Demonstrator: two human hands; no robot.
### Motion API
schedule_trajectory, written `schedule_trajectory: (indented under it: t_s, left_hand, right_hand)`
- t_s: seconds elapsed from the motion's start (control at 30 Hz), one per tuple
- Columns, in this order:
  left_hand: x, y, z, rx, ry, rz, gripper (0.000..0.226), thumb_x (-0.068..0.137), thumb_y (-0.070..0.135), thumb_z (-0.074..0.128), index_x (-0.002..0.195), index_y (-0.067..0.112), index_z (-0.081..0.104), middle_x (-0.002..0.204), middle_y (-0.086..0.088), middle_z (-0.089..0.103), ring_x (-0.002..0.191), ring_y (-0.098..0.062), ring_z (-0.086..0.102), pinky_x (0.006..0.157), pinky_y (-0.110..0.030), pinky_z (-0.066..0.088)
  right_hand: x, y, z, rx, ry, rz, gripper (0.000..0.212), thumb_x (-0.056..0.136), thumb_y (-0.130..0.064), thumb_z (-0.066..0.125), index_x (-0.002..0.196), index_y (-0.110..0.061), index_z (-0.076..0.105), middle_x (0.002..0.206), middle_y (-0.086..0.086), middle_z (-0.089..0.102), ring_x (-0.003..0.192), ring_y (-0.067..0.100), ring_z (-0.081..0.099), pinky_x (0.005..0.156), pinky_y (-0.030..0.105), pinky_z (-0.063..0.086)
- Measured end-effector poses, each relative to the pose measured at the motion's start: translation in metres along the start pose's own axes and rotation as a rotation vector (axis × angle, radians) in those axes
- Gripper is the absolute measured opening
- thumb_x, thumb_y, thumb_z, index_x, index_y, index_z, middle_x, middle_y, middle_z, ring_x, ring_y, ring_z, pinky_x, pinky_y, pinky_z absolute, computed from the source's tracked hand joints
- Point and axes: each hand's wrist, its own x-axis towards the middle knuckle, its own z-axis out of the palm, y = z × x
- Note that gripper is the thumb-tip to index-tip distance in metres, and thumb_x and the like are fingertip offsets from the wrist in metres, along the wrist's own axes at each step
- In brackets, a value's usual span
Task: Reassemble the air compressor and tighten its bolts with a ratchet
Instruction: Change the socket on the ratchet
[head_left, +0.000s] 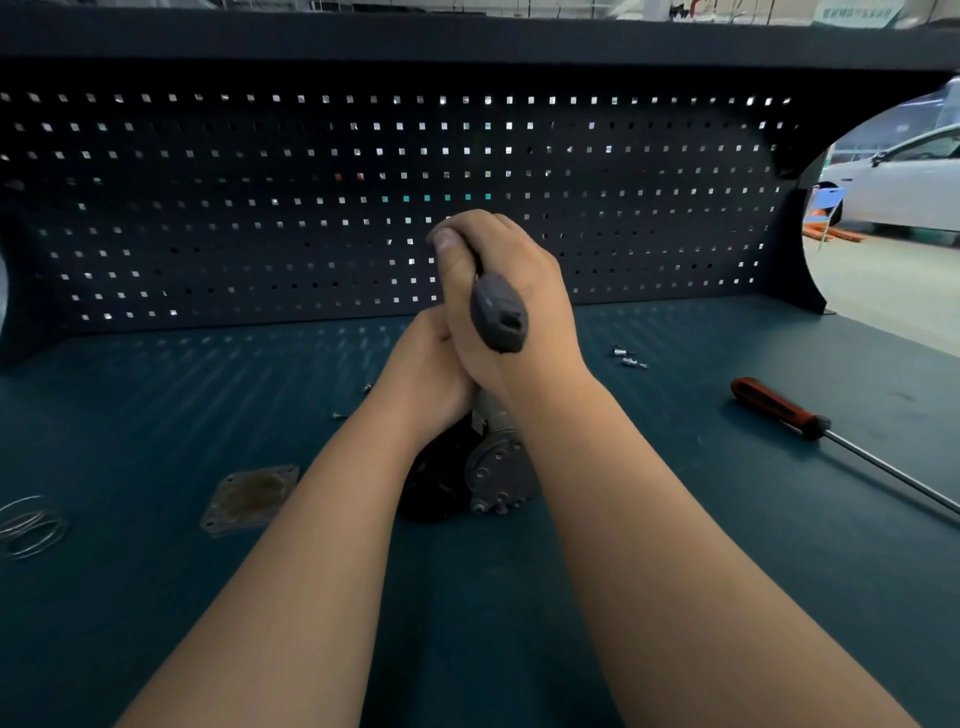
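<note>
The air compressor (493, 467), a grey metal body with a black part on its left, stands on the dark green bench (156, 395) at the centre. My right hand (514, 291) grips the grey ratchet handle (498, 317), which points toward me above the compressor. Below it, my left hand (421, 374) curls around the compressor's upper part, which my hands hide. The ratchet's head is out of sight.
A square metal cover plate (252, 499) lies left of the compressor, with wire rings (31, 527) at the far left. Loose bolts (628, 357) and small screws (340, 414) lie on the bench. A red-handled screwdriver (779, 408) lies at the right. A pegboard (311, 208) stands behind.
</note>
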Motion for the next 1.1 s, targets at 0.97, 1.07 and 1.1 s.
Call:
schedule_trajectory:
  t_s: [0.97,1.07,1.1]
  left_hand:
    - [0.002,-0.004,-0.006,0.076,0.092,0.059,0.035,0.098,0.024,0.040,0.071,0.034,0.060,0.050,0.021,0.058,0.043,0.008,0.051,0.038,-0.007,0.032]
    - [0.006,-0.004,-0.004,0.192,0.122,0.083,0.036,0.096,0.020,0.046,0.075,0.045,0.061,0.055,0.012,0.058,0.049,0.003,0.053,0.043,-0.011,0.037]
    - [0.008,-0.005,-0.003,0.174,0.136,0.078,0.029,0.095,0.019,0.049,0.085,0.044,0.062,0.060,0.010,0.057,0.056,0.002,0.055,0.049,-0.015,0.044]
  right_hand:
    - [-0.004,0.021,0.007,0.076,0.186,-0.107,0.030,0.086,-0.029,0.062,0.108,-0.012,0.074,0.104,0.002,0.059,0.096,0.016,0.060,0.080,0.038,0.055]
    - [-0.003,0.010,0.006,0.085,0.113,-0.154,0.023,0.086,-0.028,0.063,0.097,-0.013,0.077,0.102,0.001,0.063,0.099,0.018,0.060,0.084,0.035,0.051]
    - [-0.002,0.007,0.005,0.110,0.071,-0.153,0.021,0.087,-0.027,0.062,0.094,-0.013,0.077,0.101,0.000,0.064,0.100,0.018,0.059,0.085,0.033,0.049]
